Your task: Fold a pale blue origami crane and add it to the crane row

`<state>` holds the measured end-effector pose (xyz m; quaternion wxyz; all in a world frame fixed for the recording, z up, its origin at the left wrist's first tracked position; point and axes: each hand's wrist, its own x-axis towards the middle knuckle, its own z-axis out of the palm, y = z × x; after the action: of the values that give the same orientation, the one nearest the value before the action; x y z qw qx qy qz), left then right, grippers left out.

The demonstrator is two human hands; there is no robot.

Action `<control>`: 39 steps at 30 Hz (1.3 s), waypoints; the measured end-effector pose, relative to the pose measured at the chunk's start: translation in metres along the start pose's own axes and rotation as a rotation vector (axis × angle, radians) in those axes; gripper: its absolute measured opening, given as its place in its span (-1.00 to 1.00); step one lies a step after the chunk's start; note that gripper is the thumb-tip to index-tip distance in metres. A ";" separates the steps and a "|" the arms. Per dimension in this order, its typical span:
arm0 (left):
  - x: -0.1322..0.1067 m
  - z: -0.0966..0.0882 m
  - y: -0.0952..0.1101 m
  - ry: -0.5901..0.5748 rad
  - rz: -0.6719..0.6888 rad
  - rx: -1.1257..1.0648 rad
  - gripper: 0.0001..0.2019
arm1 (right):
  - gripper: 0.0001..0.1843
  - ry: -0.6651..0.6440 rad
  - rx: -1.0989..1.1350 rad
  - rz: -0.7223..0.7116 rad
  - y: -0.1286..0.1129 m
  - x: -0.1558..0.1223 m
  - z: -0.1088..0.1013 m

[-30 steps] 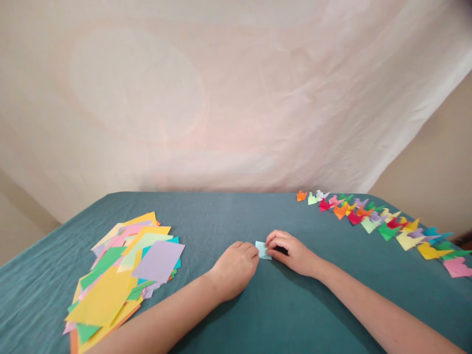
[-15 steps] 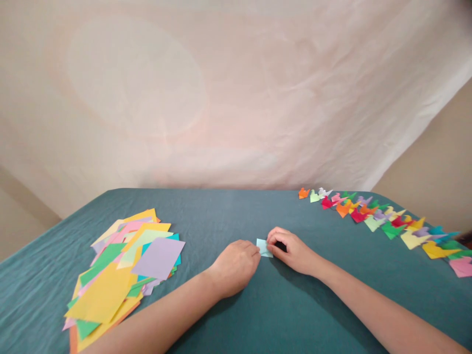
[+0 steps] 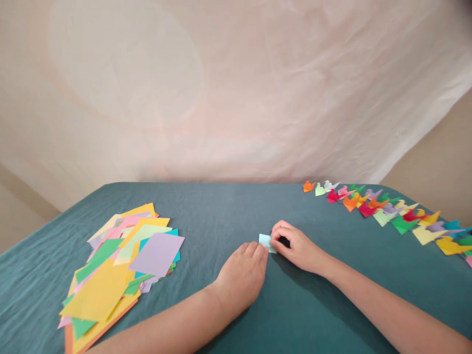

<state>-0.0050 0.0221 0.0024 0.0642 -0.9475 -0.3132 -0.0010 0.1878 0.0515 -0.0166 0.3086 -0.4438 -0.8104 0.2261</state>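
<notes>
Paper scrap [image 3: 266, 242], small and pale blue, lies mid-table on a teal tablecloth [image 3: 221, 211]. It looks liable to slide or crease crooked, since only fingertips pin it against soft cloth. The left hand [image 3: 241, 278] rests palm down, fingers loosely extended, tips touching the scrap's near edge. The right hand [image 3: 297, 248] is curled, fingertips pinching the scrap's right side.

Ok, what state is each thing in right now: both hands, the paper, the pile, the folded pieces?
Paper, small, folded, flat on the cloth.
Left hand, palm down, fingers touching the paper's left edge.
Right hand, curled, fingers on the paper's right side.
Pile, loose flat sheets, overlapping, at left.
Folded pieces, in a row at far right.
</notes>
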 end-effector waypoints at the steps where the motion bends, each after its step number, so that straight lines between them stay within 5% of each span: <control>1: 0.000 0.000 0.001 -0.008 -0.008 0.003 -0.61 | -0.87 0.003 0.002 -0.001 0.000 0.000 0.000; 39: 0.002 -0.004 -0.004 0.004 0.029 0.008 -0.72 | -0.86 0.049 -0.090 0.089 -0.001 0.001 0.008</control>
<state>-0.0059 0.0259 0.0067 0.0688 -0.9517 -0.2994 -0.0006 0.1815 0.0509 -0.0209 0.2978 -0.4983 -0.7912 0.1922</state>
